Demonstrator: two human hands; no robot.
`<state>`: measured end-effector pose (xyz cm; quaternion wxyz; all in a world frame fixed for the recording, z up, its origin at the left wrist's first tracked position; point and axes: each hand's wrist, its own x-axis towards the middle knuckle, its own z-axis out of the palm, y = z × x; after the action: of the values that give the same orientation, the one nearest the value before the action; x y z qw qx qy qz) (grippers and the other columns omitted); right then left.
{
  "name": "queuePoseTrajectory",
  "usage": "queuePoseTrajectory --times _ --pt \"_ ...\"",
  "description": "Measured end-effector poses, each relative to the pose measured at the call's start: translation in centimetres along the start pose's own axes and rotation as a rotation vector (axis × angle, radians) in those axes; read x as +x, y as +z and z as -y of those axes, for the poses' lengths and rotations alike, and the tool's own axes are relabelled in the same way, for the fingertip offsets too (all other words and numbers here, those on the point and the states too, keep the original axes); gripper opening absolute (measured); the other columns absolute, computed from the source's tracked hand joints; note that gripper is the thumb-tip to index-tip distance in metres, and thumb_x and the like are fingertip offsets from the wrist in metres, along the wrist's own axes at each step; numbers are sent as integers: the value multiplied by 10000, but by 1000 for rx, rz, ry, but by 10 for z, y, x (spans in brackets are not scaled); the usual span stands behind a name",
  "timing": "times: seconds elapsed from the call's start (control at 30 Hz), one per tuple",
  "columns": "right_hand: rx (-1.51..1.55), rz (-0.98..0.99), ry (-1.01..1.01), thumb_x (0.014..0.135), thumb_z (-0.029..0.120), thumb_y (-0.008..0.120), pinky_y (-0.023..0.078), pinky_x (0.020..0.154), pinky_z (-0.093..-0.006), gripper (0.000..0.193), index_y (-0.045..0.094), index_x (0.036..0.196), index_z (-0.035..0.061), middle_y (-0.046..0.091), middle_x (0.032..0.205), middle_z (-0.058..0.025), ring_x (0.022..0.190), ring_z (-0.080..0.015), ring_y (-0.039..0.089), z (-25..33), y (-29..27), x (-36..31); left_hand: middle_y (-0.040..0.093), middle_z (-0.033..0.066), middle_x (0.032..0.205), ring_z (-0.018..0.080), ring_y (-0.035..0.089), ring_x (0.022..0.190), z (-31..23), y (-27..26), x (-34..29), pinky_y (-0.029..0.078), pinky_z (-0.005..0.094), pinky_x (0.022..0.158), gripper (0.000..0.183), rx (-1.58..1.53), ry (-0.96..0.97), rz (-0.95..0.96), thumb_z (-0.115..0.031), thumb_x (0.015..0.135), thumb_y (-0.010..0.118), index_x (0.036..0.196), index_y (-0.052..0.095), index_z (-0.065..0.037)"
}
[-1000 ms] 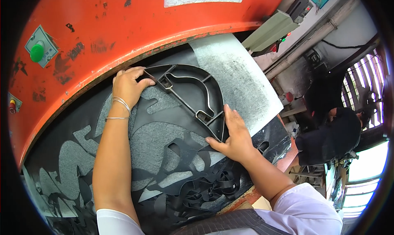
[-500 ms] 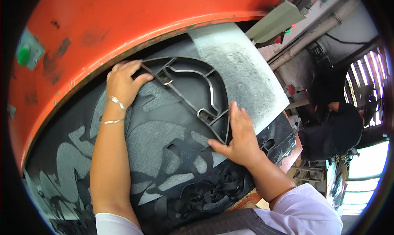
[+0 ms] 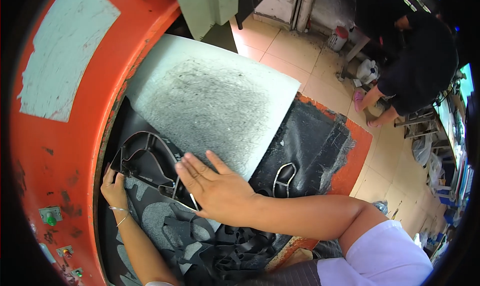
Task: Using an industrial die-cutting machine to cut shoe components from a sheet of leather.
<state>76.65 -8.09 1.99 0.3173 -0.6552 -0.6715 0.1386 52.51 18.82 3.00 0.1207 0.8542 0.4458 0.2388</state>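
A curved metal cutting die (image 3: 150, 158), with thin upright walls and inner braces, lies on a dark sheet (image 3: 131, 117). At its left end, beside the orange machine, my left hand (image 3: 114, 188) closes on the die's corner; some fingertips are hidden. My right hand (image 3: 217, 188) is laid against the die's right end with fingers stretched out, partly covering that end. Below the die are grey pieces with cut-out outlines (image 3: 157, 216) and a tangle of black offcut strips (image 3: 235, 248).
An orange machine body (image 3: 75, 151) with buttons rises on the left. A scuffed white board (image 3: 210, 101) lies beyond the die. A smaller metal die (image 3: 285, 178) sits on the black surface at right. Another person (image 3: 420, 61) in dark clothes is at the far right.
The view has swung right, showing more floor. My right hand has shifted from beside the die's end to lie flatter against it; my left hand stays at the other end.
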Motion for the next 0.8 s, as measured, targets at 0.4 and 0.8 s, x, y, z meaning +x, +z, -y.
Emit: queuePoseTrajectory --times 0.4,0.8 --pt "19 13 7 850 440 633 177 1161 -476 901 221 1455 -85 339 1496 -206 1431 -275 270 0 -5 6 691 166 1031 226 648 960 8 -1 -5 472 313 881 263 34 -82 -67 -67 831 642 1052 643 75" --pt "-68 18 14 818 464 649 194 1142 -480 860 342 1399 -90 449 1425 -191 1404 -252 323 11 5 3 682 183 1035 315 654 969 -5 0 -19 487 349 864 375 108 -82 -92 -283 794 737 1041 683 -6"
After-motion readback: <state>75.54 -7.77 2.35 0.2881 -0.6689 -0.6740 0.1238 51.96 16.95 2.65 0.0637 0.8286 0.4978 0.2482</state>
